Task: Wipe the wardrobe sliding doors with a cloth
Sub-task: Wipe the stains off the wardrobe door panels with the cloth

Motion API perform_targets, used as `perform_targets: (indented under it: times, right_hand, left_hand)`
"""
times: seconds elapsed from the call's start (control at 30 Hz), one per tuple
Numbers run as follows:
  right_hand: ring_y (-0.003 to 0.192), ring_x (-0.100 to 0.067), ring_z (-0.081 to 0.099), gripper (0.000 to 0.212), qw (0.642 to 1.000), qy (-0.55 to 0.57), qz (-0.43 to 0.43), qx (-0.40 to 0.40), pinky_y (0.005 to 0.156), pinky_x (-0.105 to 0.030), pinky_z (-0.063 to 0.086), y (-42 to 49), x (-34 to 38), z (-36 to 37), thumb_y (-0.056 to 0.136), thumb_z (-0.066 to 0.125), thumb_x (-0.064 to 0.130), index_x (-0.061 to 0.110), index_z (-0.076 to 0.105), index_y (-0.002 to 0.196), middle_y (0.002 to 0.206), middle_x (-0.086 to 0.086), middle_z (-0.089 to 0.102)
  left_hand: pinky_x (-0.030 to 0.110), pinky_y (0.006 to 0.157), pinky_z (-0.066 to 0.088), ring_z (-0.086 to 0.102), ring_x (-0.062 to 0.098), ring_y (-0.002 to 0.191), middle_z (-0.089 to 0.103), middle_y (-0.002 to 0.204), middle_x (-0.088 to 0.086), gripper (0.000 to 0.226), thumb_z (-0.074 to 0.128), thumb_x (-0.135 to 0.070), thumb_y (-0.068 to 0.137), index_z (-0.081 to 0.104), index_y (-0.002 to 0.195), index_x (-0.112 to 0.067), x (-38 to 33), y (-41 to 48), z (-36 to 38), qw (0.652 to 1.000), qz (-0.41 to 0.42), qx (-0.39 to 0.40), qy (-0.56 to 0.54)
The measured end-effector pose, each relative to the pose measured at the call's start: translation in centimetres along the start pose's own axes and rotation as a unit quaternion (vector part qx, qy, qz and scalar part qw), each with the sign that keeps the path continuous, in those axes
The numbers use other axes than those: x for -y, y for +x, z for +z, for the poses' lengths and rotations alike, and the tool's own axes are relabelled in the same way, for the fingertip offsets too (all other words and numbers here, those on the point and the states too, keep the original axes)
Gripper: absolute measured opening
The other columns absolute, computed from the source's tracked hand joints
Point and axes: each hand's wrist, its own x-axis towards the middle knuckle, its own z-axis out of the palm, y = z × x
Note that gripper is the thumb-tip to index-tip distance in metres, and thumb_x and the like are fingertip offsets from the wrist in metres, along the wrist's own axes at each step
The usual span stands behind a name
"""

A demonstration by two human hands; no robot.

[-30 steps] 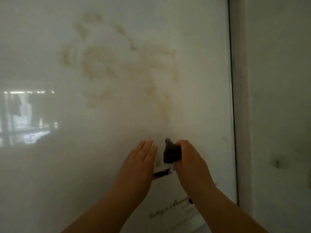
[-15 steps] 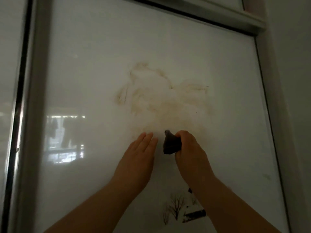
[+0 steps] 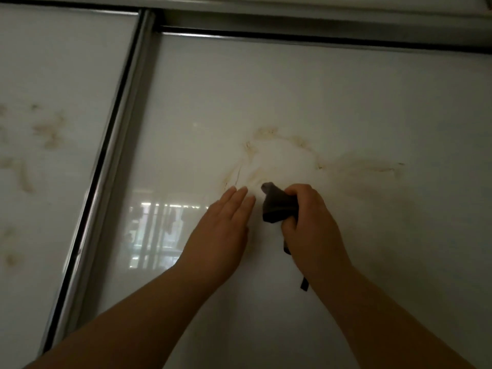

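Note:
A glossy white sliding door [image 3: 346, 89] fills most of the view. A ring of brownish smears [image 3: 269, 153] marks its middle. My right hand [image 3: 311, 222] is shut on a dark bunched cloth [image 3: 277, 206], pressed to the glass just under the smears; a strip of the cloth hangs below my wrist. My left hand [image 3: 223, 227] lies flat on the door with fingers together, right beside the cloth. A second door panel [image 3: 48, 75] on the left carries scattered brown marks [image 3: 50, 131].
A grey metal frame [image 3: 106, 161] runs diagonally between the two panels. The top rail [image 3: 319, 25] crosses above. A bright window reflection [image 3: 157, 233] shows on the glass left of my left hand.
The view has swung up and left, bringing in the top rail and the left panel. Both hands have risen closer to the smears, which look thinner in the middle.

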Motion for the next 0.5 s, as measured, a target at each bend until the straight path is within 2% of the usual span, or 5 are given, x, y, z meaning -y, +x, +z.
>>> perform_targets:
  times: [0.17, 0.23, 0.3, 0.37, 0.5]
  right_hand:
    - [0.084, -0.011, 0.055, 0.032, 0.994, 0.097, 0.037, -0.031, 0.062, -0.018, 0.043, 4.5, -0.3, -0.7, 0.087, 0.056, 0.008, 0.028, 0.044, 0.109, 0.105, 0.002, 0.054]
    - [0.086, -0.012, 0.054, 0.032, 0.992, 0.11, 0.033, -0.056, 0.063, -0.016, 0.041, 6.6, 0.2, -1.4, 0.087, 0.055, 0.006, 0.027, 0.045, 0.109, 0.107, 0.002, 0.053]
    - [0.085, -0.013, 0.053, 0.032, 0.992, 0.094, 0.017, -0.082, 0.062, -0.016, 0.039, 8.5, 0.9, -1.9, 0.086, 0.053, 0.005, 0.024, 0.046, 0.111, 0.109, 0.001, 0.051]
    - [0.085, -0.014, 0.052, 0.032, 0.992, 0.054, -0.002, -0.111, 0.064, -0.02, 0.04, 10.4, 1.4, -2.0, 0.086, 0.052, 0.004, 0.021, 0.047, 0.112, 0.111, -0.001, 0.05]
    - [0.094, -0.022, 0.05, 0.036, 0.986, -0.041, -0.049, -0.155, 0.077, -0.032, 0.045, 13.6, 1.8, -1.2, 0.084, 0.049, -0.003, 0.014, 0.05, 0.116, 0.119, -0.009, 0.046]
  left_hand:
    - [0.04, 0.106, 0.016, 0.03, 0.029, 0.136, 0.039, 0.145, 0.014, 0.056, 0.058, -0.005, 0.086, 0.038, 0.138, -0.009, 2.2, 2.1, -2.2, 0.999, -0.005, -0.013, 0.051]
    - [0.041, 0.107, 0.022, 0.032, 0.032, 0.135, 0.039, 0.145, 0.016, 0.056, 0.057, -0.001, 0.085, 0.039, 0.138, -0.007, 3.7, 3.1, -2.9, 0.998, 0.001, -0.017, 0.056]
    - [0.043, 0.106, 0.028, 0.034, 0.033, 0.134, 0.039, 0.144, 0.017, 0.057, 0.056, 0.003, 0.083, 0.04, 0.137, -0.006, 5.1, 4.1, -3.5, 0.998, 0.008, -0.018, 0.061]
    - [0.04, 0.104, 0.028, 0.035, 0.033, 0.133, 0.039, 0.145, 0.016, 0.058, 0.054, 0.005, 0.082, 0.04, 0.137, -0.007, 6.7, 5.0, -4.1, 0.997, 0.008, -0.022, 0.068]
    - [0.042, 0.105, 0.035, 0.033, 0.029, 0.135, 0.029, 0.151, 0.011, 0.058, 0.05, 0.003, 0.086, 0.035, 0.141, -0.011, 9.3, 6.0, -5.1, 0.998, -0.015, -0.019, 0.066]
